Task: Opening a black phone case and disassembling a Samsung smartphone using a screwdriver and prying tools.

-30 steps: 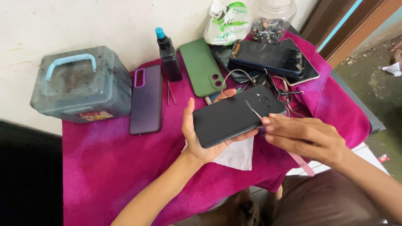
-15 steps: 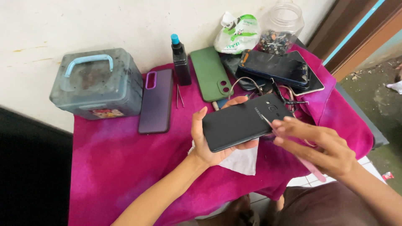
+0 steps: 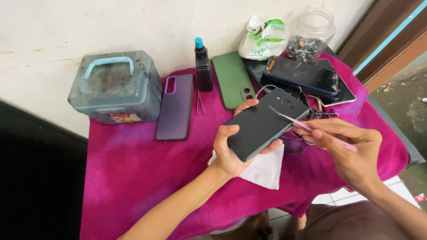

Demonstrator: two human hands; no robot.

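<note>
Two bare forearms are seen, both uncovered from the near edge of the view up to the wrists; no sleeve is shown on either. The left hand (image 3: 231,153) and the right hand (image 3: 351,149) are ungloved. No ring, watch, band or bracelet can be made out on the fingers or wrists that are visible. The fingernails are kept short and unpainted, as far as can be told. At the near right, under the right forearm, a stretch of brown fabric (image 3: 338,222) is seen, apparently trousers or shorts worn over the lap; its surface is plain, without a visible pattern, seam detail or pocket.
</note>
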